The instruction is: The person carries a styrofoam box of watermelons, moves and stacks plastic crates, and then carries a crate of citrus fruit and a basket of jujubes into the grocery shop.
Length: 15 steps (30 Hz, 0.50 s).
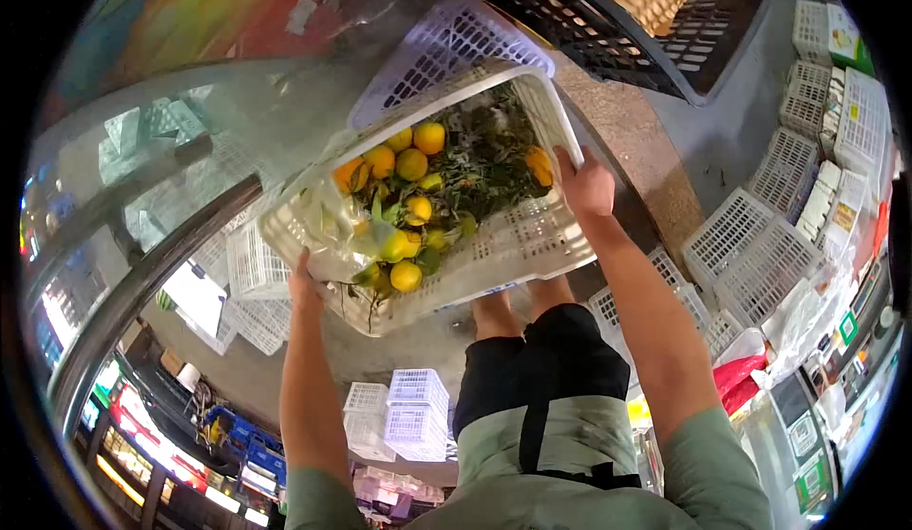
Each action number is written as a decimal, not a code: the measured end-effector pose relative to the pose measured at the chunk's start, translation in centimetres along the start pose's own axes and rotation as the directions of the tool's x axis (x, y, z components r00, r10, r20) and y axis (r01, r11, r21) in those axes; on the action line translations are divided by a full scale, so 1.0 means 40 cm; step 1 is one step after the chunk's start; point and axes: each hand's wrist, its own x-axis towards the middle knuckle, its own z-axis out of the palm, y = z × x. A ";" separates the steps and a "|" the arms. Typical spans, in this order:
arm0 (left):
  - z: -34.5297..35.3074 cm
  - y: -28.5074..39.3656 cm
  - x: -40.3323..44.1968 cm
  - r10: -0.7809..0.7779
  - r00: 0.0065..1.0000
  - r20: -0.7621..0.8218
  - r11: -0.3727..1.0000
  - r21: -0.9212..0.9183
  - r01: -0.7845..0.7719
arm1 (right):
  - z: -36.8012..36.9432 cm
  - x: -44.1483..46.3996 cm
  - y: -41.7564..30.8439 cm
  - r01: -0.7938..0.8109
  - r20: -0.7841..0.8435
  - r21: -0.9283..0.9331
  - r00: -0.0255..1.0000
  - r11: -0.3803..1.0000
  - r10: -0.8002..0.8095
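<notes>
A white slatted plastic crate is held up in front of my body, tilted, with my hands at opposite ends. My left hand is closed on the crate's left end. The fingers of my right hand wrap over the right rim. Inside, several orange citrus fruits lie toward the left among green leaves. Dark leafy cuttings fill much of the right side. A clear plastic bag or sheet lies at the left end of the crate, next to the fruit.
Behind the crate is a lilac slatted crate; a black crate stands at the upper right. White crates are stacked along the right. A metal rail crosses the left side. More crates stand beside my legs.
</notes>
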 end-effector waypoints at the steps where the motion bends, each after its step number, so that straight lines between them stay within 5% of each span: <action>1: -0.007 -0.018 -0.022 0.020 1.000 0.001 0.989 -0.145 -0.019 | -0.002 -0.010 0.019 -0.001 0.008 0.001 1.000 1.000 0.001; 2: -0.034 -0.051 -0.025 0.026 1.000 -0.017 0.988 -0.150 -0.028 | -0.010 -0.017 0.035 -0.079 0.053 0.062 0.996 0.995 0.076; 4: -0.133 -0.153 0.023 0.061 0.975 0.215 0.991 0.105 -0.085 | -0.012 -0.028 0.059 -0.161 0.092 0.141 0.985 0.977 0.149; 6: -0.131 -0.214 -0.020 0.211 0.977 0.009 0.831 0.525 -0.184 | -0.060 -0.039 0.056 -0.356 0.313 0.441 0.921 0.824 0.231; 8: -0.070 -0.236 -0.078 0.241 0.962 -0.129 0.724 0.684 -0.089 | 0.050 0.025 0.219 -0.228 0.330 0.709 0.944 0.667 -0.027; 9: 0.008 -0.153 -0.221 -0.008 0.973 -0.231 0.820 0.555 0.138 | 0.032 0.034 0.236 -0.258 0.354 0.706 0.935 0.659 -0.013; 10: 0.016 -0.171 -0.256 0.033 0.994 -0.101 0.808 0.589 0.033 | -0.013 0.043 0.234 -0.290 0.363 0.686 0.931 0.667 0.031; 11: 0.000 -0.269 -0.194 0.223 0.974 0.050 0.877 0.427 -0.223 | -0.053 0.056 0.246 -0.309 0.369 0.676 0.928 0.669 0.056; 14: 0.064 -0.317 -0.228 0.463 0.875 0.140 0.761 0.444 -0.473 | -0.181 0.093 0.327 -0.351 0.371 0.660 0.921 0.665 0.118; 15: 0.075 -0.337 -0.231 0.696 0.676 0.244 0.390 0.662 -0.640 | -0.228 0.090 0.347 -0.361 0.366 0.660 0.920 0.659 0.138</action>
